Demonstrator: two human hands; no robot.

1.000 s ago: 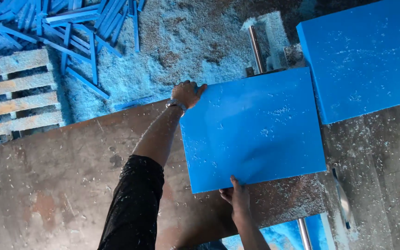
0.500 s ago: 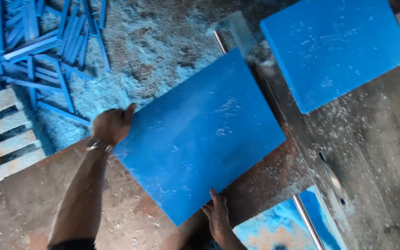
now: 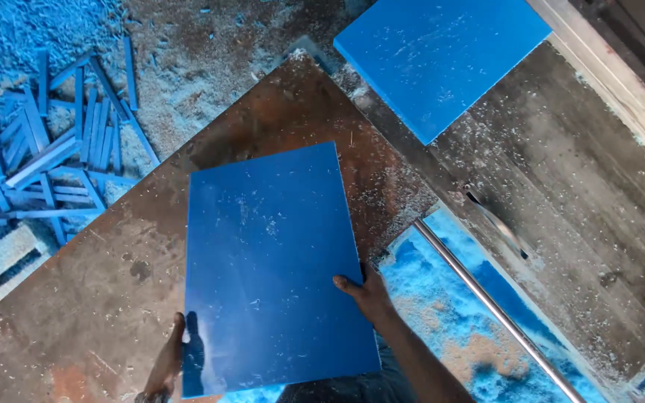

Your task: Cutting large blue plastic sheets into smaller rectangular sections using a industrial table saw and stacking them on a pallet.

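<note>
2 blue panels showing: 1 blue panel (image 3: 274, 269) lying on rusty table (image 3: 98, 298), left hand (image 3: 167, 366) and right hand (image 3: 367, 295) both gripping its edges; second panel (image 3: 442, 56) lying apart.

Blue panel (image 3: 274, 269): smooth, glossy, plastic-looking sheet, reflecting light near its lower left corner, speckled with pale dust. Table (image 3: 98, 298) beneath it: rusty brown metal plate, matt and rough. Second panel (image 3: 442, 56) up and right of the first: the same blue, duller, dusted. Rod (image 3: 487, 298) right of the panel: bright, smooth metal. Strips (image 3: 46, 149) to its left: blue, matt offcuts in sawdust.
</note>
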